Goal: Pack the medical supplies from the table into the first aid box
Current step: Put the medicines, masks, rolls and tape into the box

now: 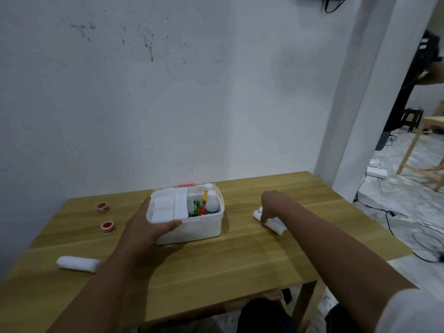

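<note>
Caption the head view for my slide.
Left hand steadies the open first aid box while right hand grasps a bandage roll.

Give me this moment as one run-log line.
left hand: steadying first aid box | right hand: on gauze roll, grip unclear | table: gauze roll, two tape rolls unpacked

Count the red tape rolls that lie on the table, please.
2. One tape roll lies at the far left, the other just nearer; both outside the box. More may be hidden inside.
</note>
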The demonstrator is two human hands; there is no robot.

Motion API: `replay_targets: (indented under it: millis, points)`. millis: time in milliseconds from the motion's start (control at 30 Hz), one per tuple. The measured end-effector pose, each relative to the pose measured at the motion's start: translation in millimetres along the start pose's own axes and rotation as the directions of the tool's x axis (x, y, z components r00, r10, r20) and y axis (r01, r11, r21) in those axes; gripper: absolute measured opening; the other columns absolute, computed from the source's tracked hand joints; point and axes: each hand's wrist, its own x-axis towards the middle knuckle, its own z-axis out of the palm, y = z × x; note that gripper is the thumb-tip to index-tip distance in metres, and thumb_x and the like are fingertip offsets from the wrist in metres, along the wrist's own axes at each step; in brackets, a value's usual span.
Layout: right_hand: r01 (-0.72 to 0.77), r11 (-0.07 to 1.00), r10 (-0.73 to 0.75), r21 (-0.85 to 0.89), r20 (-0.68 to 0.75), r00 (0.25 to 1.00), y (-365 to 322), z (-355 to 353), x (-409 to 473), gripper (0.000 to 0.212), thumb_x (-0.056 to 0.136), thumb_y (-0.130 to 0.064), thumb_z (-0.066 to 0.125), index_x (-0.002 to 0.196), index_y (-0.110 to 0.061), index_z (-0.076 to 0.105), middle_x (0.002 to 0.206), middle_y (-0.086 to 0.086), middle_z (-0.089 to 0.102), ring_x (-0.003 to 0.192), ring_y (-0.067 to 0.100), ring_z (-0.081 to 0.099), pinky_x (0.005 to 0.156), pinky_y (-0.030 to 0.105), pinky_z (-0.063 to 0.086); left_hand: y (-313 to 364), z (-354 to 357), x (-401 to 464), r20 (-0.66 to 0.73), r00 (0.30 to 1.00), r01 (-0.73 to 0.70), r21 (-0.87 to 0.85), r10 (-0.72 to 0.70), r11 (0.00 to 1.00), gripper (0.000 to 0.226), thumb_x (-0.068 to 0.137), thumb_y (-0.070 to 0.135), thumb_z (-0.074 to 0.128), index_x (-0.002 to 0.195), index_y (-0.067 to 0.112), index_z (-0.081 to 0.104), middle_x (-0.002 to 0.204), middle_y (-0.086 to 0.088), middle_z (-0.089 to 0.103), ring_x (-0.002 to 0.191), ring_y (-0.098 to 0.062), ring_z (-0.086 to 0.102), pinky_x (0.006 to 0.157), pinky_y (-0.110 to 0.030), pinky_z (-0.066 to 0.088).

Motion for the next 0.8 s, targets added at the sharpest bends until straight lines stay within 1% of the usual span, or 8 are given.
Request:
replay_targets:
  millis: [133,267,333,433,567,600,700,800]
  points:
    - [0.038,0.999,-0.038,-0.012,0.020,0.999,-20.9,4.3,0.0,0.040,0.077,-0.035,0.080,0.104,-0.010,0.065,0.100,0.004,0.071,0.096,0.024,0.071,0.082,0.035,0.059,0.5,-1.4,-0.2,0.009,1.000,0.006,0.008,-0.006,1.000,0.105,0.062,0.060,0.088,0.152,0.043,0.035,0.148,0.010,0.052,0.120,-0.014,0.050,0.079,-0.028,0.050]
    - [0.142,0.951,-0.117,0.275,-0.104,0.988,-30.1,-16.4,-1.8,0.034,0.076,-0.034,0.083,0.091,-0.008,0.067,0.089,0.009,0.073,0.082,0.025,0.074,0.073,0.038,0.064,2.1,-2.7,-0.8,0.006,1.000,0.009,0.011,-0.009,1.000,0.106,0.062,0.061,0.088,0.152,0.040,0.036,0.146,0.009,0.053,0.119,-0.014,0.049,0.083,-0.033,0.051]
    - [0.226,0.852,-0.138,0.472,-0.213,0.967,-36.6,-35.6,-4.7,0.043,0.074,-0.034,0.085,0.102,-0.004,0.070,0.095,0.012,0.074,0.083,0.026,0.075,0.067,0.041,0.066,2.3,-2.8,-1.0,0.012,1.000,0.014,0.010,-0.015,1.000,0.106,0.061,0.061,0.088,0.152,0.041,0.036,0.145,0.009,0.053,0.118,-0.014,0.049,0.079,-0.030,0.051]
    - [0.373,0.659,-0.122,0.653,-0.397,0.910,-50.6,-60.0,-15.9,0.063,0.076,-0.033,0.084,0.132,-0.013,0.064,0.124,0.008,0.067,0.094,0.026,0.072,0.061,0.039,0.065,2.1,-2.1,-2.1,0.005,1.000,0.017,0.011,-0.017,1.000,0.103,0.063,0.059,0.089,0.151,0.041,0.037,0.141,0.012,0.054,0.117,-0.014,0.050,0.076,-0.028,0.049]
    - [0.440,0.391,-0.097,0.809,-0.439,0.893,-72.9,-60.7,-29.5,0.061,0.078,-0.029,0.084,0.134,-0.016,0.064,0.122,0.010,0.069,0.094,0.026,0.074,0.061,0.037,0.066,4.9,-2.9,-3.1,-0.004,1.000,0.015,0.000,-0.015,1.000,0.098,0.064,0.059,0.089,0.147,0.045,0.038,0.134,0.018,0.051,0.117,-0.013,0.049,0.075,-0.027,0.048]
    - [0.441,0.373,-0.088,0.816,-0.442,0.893,-78.8,-54.7,-30.6,0.060,0.078,-0.030,0.085,0.132,-0.016,0.064,0.118,0.010,0.071,0.092,0.025,0.074,0.062,0.038,0.066,6.0,-3.2,-3.2,-0.002,1.000,0.012,0.002,-0.012,1.000,0.095,0.063,0.059,0.088,0.144,0.049,0.038,0.133,0.019,0.051,0.116,-0.013,0.049,0.074,-0.026,0.048]
    - [0.475,0.445,-0.066,0.759,-0.501,0.863,-93.7,-34.5,-33.3,0.059,0.074,-0.038,0.085,0.126,-0.019,0.064,0.107,0.006,0.073,0.091,0.020,0.072,0.077,0.041,0.063,6.2,-2.7,-3.1,0.007,1.000,0.015,0.010,-0.015,1.000,0.094,0.065,0.057,0.088,0.143,0.049,0.037,0.137,0.015,0.051,0.116,-0.012,0.048,0.073,-0.022,0.047]
    - [0.526,0.490,-0.039,0.695,-0.585,0.810,-101.1,-22.3,-40.7,0.052,0.077,-0.038,0.084,0.121,-0.021,0.061,0.097,-0.001,0.070,0.088,0.015,0.067,0.077,0.031,0.055,5.2,-1.3,-2.8,0.003,1.000,0.017,0.018,-0.017,1.000,0.101,0.066,0.055,0.088,0.152,0.039,0.036,0.148,0.007,0.051,0.118,-0.013,0.046,0.074,-0.023,0.046]
